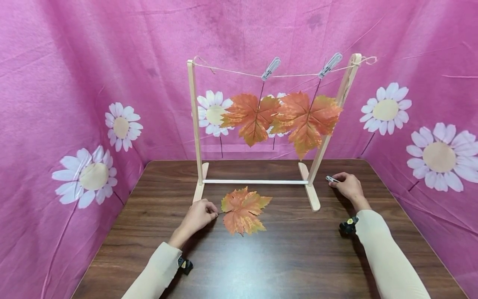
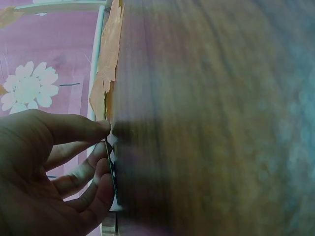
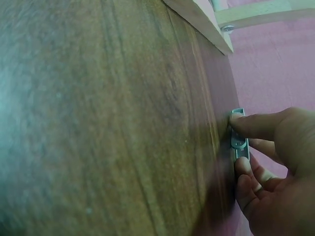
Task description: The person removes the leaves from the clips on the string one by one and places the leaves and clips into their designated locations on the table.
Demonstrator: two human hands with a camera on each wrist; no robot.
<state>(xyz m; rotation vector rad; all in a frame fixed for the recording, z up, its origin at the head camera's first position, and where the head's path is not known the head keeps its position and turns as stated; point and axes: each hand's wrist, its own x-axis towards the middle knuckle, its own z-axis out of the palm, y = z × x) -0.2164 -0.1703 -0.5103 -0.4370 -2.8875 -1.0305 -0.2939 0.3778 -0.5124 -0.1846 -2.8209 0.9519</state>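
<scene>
An orange artificial maple leaf (image 1: 244, 211) lies low over the table in front of the wooden rack, its dark stem toward the left. My left hand (image 1: 199, 214) pinches that stem between thumb and fingers, as the left wrist view also shows, with the leaf (image 2: 109, 54) edge-on. Right of the rack's foot, my right hand (image 1: 348, 186) holds a grey clothespin (image 1: 331, 179) near the tabletop. In the right wrist view the thumb and fingers grip the clothespin (image 3: 238, 135).
The wooden rack (image 1: 195, 120) carries a string (image 1: 235, 71) between its posts. Two more leaves hang from it by clothespins (image 1: 270, 68), one leaf (image 1: 254, 118) left and one leaf (image 1: 308, 120) right, overlapping. A white rod (image 1: 254, 182) joins the feet. Pink flowered cloth (image 1: 157, 33) surrounds the table.
</scene>
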